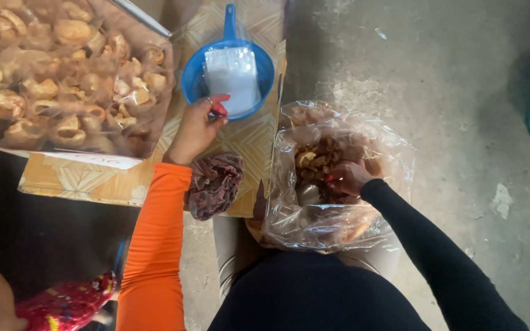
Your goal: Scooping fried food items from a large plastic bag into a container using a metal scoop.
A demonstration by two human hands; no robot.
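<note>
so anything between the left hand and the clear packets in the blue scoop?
Nothing visible. The left hand is at the rim of the blue plastic scoop, fingers already against the stack of clear plastic packets.

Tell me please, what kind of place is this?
Probably an informal snack-packing spot on the ground: a bare concrete floor, a large clear bag of fried snacks, flattened cardboard as a work surface, and a blue scoop holding small empty bags.

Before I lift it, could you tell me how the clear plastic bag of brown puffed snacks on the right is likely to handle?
The clear plastic bag of brown puffed snacks looks thin and crinkled, so it will probably sag and flop. The airy-looking pieces suggest it is light for its bulk, yet brittle. With the right hand inside its open mouth, tipping could spill it.
</note>
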